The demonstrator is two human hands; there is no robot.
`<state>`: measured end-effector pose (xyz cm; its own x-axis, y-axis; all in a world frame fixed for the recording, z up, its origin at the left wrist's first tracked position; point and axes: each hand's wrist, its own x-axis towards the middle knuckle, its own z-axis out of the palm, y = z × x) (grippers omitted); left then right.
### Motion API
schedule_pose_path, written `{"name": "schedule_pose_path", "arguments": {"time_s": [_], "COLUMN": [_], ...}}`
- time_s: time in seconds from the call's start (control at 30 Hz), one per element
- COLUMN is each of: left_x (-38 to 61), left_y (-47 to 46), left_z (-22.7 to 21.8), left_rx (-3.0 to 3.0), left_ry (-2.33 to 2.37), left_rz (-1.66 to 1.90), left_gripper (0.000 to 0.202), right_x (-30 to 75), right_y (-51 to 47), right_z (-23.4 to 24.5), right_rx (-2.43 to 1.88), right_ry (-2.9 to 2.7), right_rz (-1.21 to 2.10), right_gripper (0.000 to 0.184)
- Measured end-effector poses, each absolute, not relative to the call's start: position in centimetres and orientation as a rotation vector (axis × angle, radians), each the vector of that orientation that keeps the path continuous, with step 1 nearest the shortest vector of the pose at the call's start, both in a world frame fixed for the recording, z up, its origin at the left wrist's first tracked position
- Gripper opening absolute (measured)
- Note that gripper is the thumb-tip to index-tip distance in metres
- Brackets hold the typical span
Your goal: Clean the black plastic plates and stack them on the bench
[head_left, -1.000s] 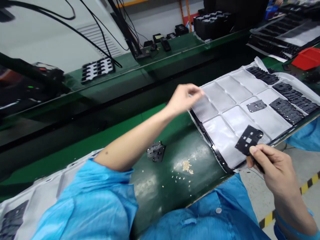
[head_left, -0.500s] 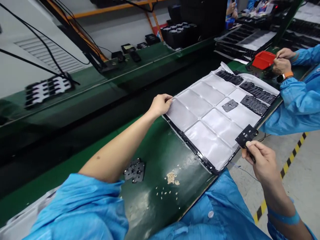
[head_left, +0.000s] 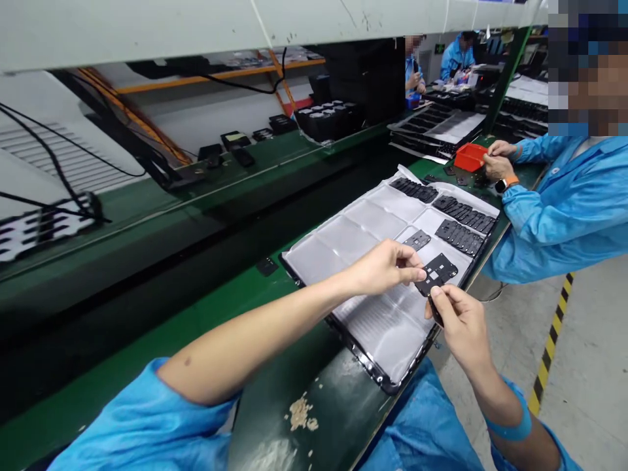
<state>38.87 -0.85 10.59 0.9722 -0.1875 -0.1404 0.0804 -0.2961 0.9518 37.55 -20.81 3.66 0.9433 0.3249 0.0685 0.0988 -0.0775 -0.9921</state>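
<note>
My left hand (head_left: 392, 268) pinches the left edge of a flat black plastic plate (head_left: 439, 271) with small square cutouts. Thumb and fingers of my right hand (head_left: 458, 320) grip the same plate at its lower edge. A narrow dark object shows under the right thumb; its kind I cannot make out. Both hands hover over a tray (head_left: 387, 337) lined with translucent white sheeting and divided into pockets. One similar loose plate (head_left: 417, 240) lies on the tray behind the held one. Overlapping rows of black plates (head_left: 458, 237) fill pockets at its far right.
Small beige bits (head_left: 300, 413) lie on the green bench near me. Another dark plate (head_left: 267, 265) rests left of the tray. At right, a co-worker in blue (head_left: 554, 216) handles something by a red bin (head_left: 470, 157). Stacked trays (head_left: 432, 131) stand farther back.
My left hand has let go of the tray's corner and come right to the black plate. My right hand has brought the plate inward over the tray. The camera view has shifted.
</note>
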Motion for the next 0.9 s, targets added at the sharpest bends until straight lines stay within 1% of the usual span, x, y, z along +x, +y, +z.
{"name": "schedule_pose_path", "arguments": {"time_s": [0.07,0.17,0.23,0.3,0.37,0.5,0.63,0.73,0.8,0.9], "left_x": [42.2,47.8,51.0,53.1,53.7,51.5,49.4,50.3,51.9,54.4], "left_y": [-0.7,-0.7,-0.9,-1.3,-1.8,-3.2,-4.1,-3.7,-3.1,-2.4], "left_z": [10.8,10.7,10.5,10.2,10.1,10.5,10.9,10.8,10.3,9.2], "left_rx": [1.880,1.920,1.932,1.930,1.916,1.868,1.821,1.936,2.032,2.133], "left_ry": [0.052,0.277,0.334,0.341,0.319,0.160,-0.048,0.063,0.184,0.303], "left_rz": [-0.271,-0.201,-0.166,-0.154,-0.168,-0.319,-0.442,-0.373,-0.283,-0.206], "left_gripper": [0.014,0.026,0.034,0.038,0.036,0.024,0.022,0.021,0.024,0.037], "right_x": [38.3,39.0,39.3,39.7,40.6,43.7,46.0,46.0,45.4,44.4], "right_y": [-21.3,-22.1,-22.6,-23.2,-23.8,-23.8,-22.9,-22.7,-22.9,-23.3], "right_z": [3.1,2.3,1.9,1.8,1.8,2.4,2.7,2.5,2.3,1.9], "right_rx": [-1.621,-1.610,-1.628,-1.639,-1.623,-1.535,-1.492,-1.490,-1.487,-1.480], "right_ry": [-0.294,-0.254,-0.243,-0.226,-0.189,-0.128,-0.176,-0.172,-0.150,-0.127], "right_rz": [0.197,0.204,0.213,0.216,0.208,0.235,0.291,0.310,0.333,0.379], "right_gripper": [0.043,0.047,0.049,0.049,0.050,0.056,0.056,0.052,0.055,0.059]}}
